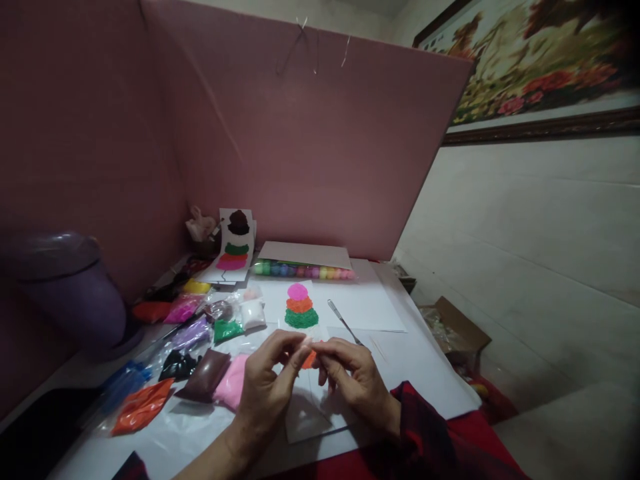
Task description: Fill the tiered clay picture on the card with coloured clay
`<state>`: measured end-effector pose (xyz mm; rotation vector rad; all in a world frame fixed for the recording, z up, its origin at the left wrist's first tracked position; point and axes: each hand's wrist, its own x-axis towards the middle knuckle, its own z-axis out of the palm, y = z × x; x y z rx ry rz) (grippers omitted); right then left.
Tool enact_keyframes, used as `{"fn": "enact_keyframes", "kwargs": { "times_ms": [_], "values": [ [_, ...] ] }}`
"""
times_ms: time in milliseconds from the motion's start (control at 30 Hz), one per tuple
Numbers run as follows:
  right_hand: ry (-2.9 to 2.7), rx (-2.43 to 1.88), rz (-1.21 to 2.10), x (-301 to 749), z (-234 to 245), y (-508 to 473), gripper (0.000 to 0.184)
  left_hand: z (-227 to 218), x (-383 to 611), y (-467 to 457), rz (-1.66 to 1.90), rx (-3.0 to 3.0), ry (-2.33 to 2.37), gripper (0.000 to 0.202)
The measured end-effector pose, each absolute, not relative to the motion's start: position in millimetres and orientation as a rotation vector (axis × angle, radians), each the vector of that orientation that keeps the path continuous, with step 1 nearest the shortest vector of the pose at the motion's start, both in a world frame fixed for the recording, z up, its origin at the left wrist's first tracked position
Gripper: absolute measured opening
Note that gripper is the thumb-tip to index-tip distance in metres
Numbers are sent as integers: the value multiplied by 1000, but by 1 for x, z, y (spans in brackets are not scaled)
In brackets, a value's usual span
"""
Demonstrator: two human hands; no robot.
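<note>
My left hand [270,377] and my right hand [350,377] meet above the white table, fingertips pinched together on a small orange piece [309,360]. Just beyond them lies a card with a stacked picture [301,305] in pink, orange and green. A metal tool [343,320] rests on the white sheet to the right of that picture. A grey card [305,417] lies under my hands.
Several small bags of coloured material [200,340] are spread to the left. A finished picture card [235,247] leans at the back, beside a row of coloured pots [303,271]. A purple container [70,287] stands far left. A cardboard box [453,330] sits off the table's right edge.
</note>
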<state>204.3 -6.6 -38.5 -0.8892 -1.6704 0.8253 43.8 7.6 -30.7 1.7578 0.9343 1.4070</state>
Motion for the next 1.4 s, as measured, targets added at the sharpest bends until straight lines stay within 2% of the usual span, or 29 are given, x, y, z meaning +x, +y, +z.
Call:
{"fn": "enact_keyframes", "kwargs": {
  "times_ms": [100, 233, 367, 567, 700, 800, 867, 1067, 1200, 1400],
  "values": [
    [-1562, -847, 966, 203, -40, -7, 23, -31, 43, 8, 1485, 1819, 874, 13],
    [-1472, -824, 1117, 203, -41, -7, 22, -32, 42, 10, 1374, 1933, 848, 12],
    [-1357, -844, 1223, 203, -42, -7, 24, -33, 41, 10, 1507, 1808, 921, 16],
    [-1301, -777, 1336, 204, -39, -6, 23, -30, 41, 10, 1502, 1894, 849, 16],
    [-1153, -739, 1484, 206, -37, -3, 27, -28, 40, 9, 1634, 1925, 830, 25],
    [-1083, -669, 1603, 207, -36, 0, 33, -31, 40, 10, 1486, 2090, 780, 26],
    [-1064, -655, 1601, 206, -36, 0, 34, -32, 40, 11, 1415, 2126, 788, 25],
    [-998, -779, 1481, 207, -32, 0, 35, -30, 40, 10, 1586, 2115, 855, 30],
    [-1003, -783, 1510, 209, -29, -1, 36, -34, 40, 13, 1459, 2295, 957, 23],
    [-935, -757, 1526, 212, -28, 0, 35, -38, 39, 16, 1575, 2201, 920, 23]
  ]
}}
